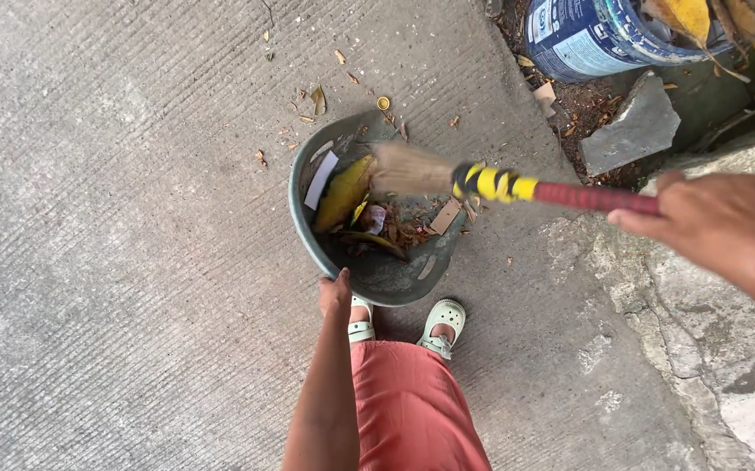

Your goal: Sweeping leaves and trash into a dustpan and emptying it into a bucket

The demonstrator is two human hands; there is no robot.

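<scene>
**Soft daylight, motion blur on the broom head**

The scene was lit by even, diffuse daylight, bright enough to show the ribbed texture of the grey concrete floor clearly. Shadows were faint and soft-edged; only a weak dark patch lay inside the grey-green plastic basin. No glare or blown highlights appeared. The straw bristle head of the red-and-yellow-handled broom was smeared by motion blur, while its handle stayed fairly crisp. The right hand, close to the lens, looked slightly soft and enlarged. The wide lens stretched things a little toward the frame edges. The upper-right corner was darker and shaded.
</scene>
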